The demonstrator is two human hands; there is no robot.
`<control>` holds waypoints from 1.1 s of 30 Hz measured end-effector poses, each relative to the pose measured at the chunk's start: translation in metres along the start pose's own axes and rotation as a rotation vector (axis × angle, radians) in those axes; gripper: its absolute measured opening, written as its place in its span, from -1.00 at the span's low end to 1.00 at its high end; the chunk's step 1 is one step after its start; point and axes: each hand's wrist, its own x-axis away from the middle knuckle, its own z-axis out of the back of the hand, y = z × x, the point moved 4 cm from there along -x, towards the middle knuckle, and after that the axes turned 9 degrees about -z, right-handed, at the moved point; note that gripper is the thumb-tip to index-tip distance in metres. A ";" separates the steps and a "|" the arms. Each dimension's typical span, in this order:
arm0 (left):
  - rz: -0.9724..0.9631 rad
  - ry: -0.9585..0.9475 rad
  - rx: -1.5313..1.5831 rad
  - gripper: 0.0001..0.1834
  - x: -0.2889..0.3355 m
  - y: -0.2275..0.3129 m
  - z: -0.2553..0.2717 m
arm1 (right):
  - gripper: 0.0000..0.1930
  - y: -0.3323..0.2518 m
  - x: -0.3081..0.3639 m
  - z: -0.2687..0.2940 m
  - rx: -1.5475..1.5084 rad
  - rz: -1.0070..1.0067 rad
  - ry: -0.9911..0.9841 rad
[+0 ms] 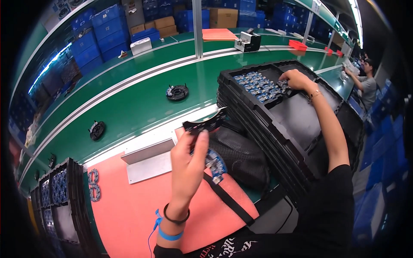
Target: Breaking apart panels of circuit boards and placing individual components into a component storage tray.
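My left hand [189, 157] is raised over the pink mat, thumb and fingers closed on a black curved plate [205, 123]. Just below those fingers shows a blue curved circuit board [216, 167]; I cannot tell whether the same hand holds it. My right hand [297, 80] reaches into the top black tray [297, 118] at the right, its fingers pinched at a circuit board [282, 86] beside rows of blue circuit boards [257, 85]. The fingertips are partly hidden. A blue wrist strap [170, 233] with a cord circles my left wrist.
A metal angle bracket [150, 163] and two joined ring-shaped boards [94, 185] lie on the pink mat [124, 215]. A black mesh bag [238, 157] rests against the tray stack. Black round parts [177, 92] sit on the green bench. More trays [77, 193] stand left; a person [366, 86] works far right.
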 end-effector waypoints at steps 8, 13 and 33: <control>-0.001 -0.045 0.083 -0.77 -0.025 -0.020 -0.021 | -0.66 0.000 0.004 0.008 0.037 -0.061 -0.074; -0.036 0.015 0.109 -0.76 -0.032 -0.022 -0.002 | -0.60 0.002 0.005 -0.002 -0.036 -0.073 -0.078; 0.008 0.060 0.175 -0.77 -0.037 -0.027 0.008 | -0.43 -0.009 0.008 -0.005 0.003 0.013 -0.164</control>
